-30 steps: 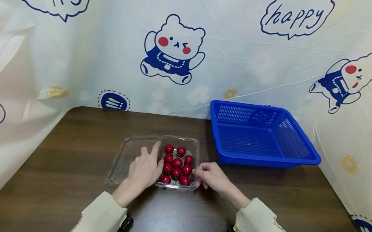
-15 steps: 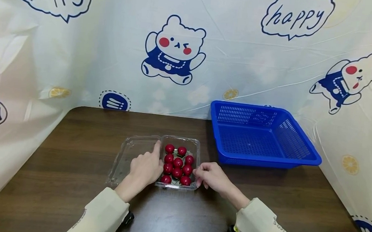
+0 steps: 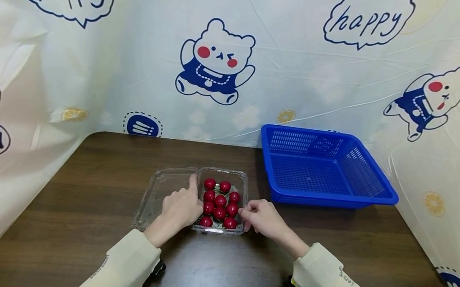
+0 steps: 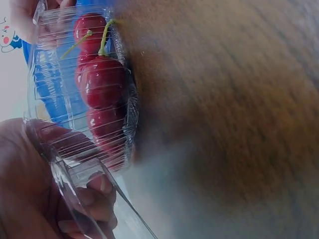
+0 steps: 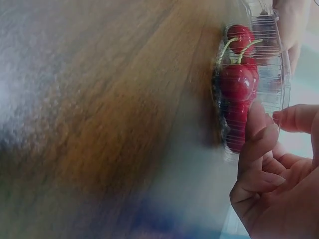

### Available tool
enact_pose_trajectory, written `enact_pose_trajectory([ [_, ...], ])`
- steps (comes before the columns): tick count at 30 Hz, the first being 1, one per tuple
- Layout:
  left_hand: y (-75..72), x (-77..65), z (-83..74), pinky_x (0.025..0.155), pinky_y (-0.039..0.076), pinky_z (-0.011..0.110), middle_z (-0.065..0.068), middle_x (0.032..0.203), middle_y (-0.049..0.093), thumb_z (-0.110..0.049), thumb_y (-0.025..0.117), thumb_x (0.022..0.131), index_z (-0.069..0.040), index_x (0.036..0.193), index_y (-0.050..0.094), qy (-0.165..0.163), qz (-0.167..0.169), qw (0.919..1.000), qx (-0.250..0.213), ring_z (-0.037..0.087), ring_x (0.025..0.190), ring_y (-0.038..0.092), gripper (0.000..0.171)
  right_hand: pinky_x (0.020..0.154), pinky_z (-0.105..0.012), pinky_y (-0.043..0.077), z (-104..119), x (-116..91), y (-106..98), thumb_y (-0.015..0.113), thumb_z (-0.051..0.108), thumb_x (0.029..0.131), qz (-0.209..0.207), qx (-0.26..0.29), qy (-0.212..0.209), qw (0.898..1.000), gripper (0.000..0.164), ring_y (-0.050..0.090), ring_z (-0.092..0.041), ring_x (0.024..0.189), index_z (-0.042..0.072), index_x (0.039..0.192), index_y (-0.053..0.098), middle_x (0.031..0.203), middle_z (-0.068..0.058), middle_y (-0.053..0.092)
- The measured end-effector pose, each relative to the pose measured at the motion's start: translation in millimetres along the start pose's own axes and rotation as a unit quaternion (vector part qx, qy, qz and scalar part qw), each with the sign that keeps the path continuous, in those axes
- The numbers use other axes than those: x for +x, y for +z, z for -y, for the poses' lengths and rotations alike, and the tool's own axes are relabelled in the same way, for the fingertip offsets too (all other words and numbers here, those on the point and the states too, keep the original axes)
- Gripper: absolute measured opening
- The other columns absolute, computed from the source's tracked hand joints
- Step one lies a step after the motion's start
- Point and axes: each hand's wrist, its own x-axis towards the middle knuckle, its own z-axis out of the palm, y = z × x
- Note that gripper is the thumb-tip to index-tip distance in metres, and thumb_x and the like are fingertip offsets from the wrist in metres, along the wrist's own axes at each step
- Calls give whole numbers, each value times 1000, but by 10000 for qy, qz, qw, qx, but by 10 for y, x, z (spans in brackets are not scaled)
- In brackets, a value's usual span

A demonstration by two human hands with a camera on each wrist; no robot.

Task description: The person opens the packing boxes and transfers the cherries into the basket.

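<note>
A clear plastic clamshell box full of red cherries sits on the table, its lid folded out to the left. My left hand grips the hinge edge, index finger stretched along it toward the back; in the left wrist view, curled fingers show through the clear plastic. On the opposite side, my right hand pinches the box's right rim. The right wrist view has the thumb at the rim and bent fingers against the outer wall. Green stems show on cherries near the front wall.
A blue perforated basket stands at the back right of the dark wooden table, with no contents showing. Behind and around the table hangs a pale printed curtain with bear drawings.
The left hand's index finger now lies along the hinge, with the other fingers tucked lower than a second ago. The right hand and the box keep nearly the same place.
</note>
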Motion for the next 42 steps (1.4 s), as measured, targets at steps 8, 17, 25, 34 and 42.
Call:
enact_pose_trajectory([
  [8,-18,-1,-53,46,45,42,16,66,64,-17,53,83,5,114,39,-78,3,9999,130,30,54,58,41,44,-24,36,22,-9,-9,60,25,92,-162,-857,-196,9960,29,48,-9,43,11,66,60,58,-9,72],
  [17,-39,6,-66,49,48,44,19,74,66,-18,53,83,6,118,42,-132,48,9997,210,32,58,60,44,53,-28,42,32,-19,62,66,29,84,-1031,-1038,79,9892,27,53,-10,56,9,99,56,69,1,64],
  [25,-23,-11,-53,51,50,47,21,77,67,-20,54,83,4,110,47,-174,-33,9997,169,35,62,62,37,53,-29,42,77,-29,61,68,29,81,-1193,-1325,-52,9840,36,52,-11,57,7,106,55,73,0,61],
  [34,-29,-24,-81,53,51,48,23,81,70,-22,55,85,3,108,47,-245,-46,9994,247,38,66,65,35,39,-31,37,254,-19,-18,69,34,80,-1158,-2469,36,9621,39,51,-19,48,3,103,60,62,-5,60],
  [42,-39,-30,-94,50,50,46,22,78,69,-21,55,86,3,108,48,-228,21,9988,440,36,63,64,34,42,-29,39,465,47,-133,71,25,81,-770,-2852,-718,9527,29,52,-16,51,5,101,62,65,-2,59],
])
